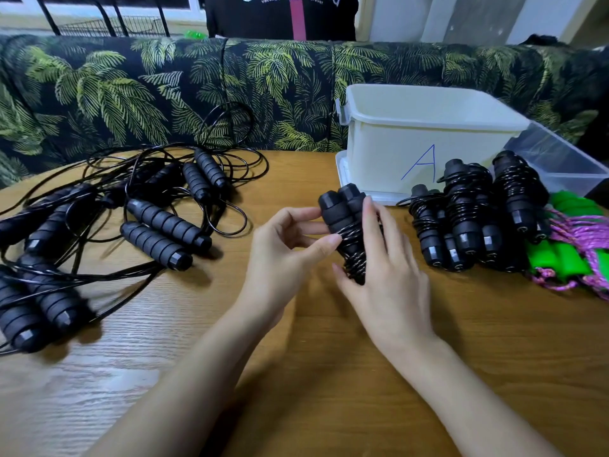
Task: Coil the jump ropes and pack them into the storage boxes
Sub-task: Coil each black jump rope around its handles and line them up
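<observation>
A black jump rope (342, 209), its cord wound around its two foam handles, is held between both hands above the middle of the wooden table (296, 357). My left hand (286, 255) pinches the cord at the bundle's left side. My right hand (385, 268) wraps the bundle from the right. A white storage box (425, 140) marked "A" stands behind, open on top. Three coiled black ropes (474, 212) lie in front of it. A tangle of uncoiled black ropes (131, 212) covers the table's left.
A clear plastic box (560, 159) sits right of the white one. Green-handled ropes with purple cord (573, 245) lie at the right edge. A palm-print sofa back (197, 87) runs behind the table. A person in a dark shirt (283, 18) stands beyond it.
</observation>
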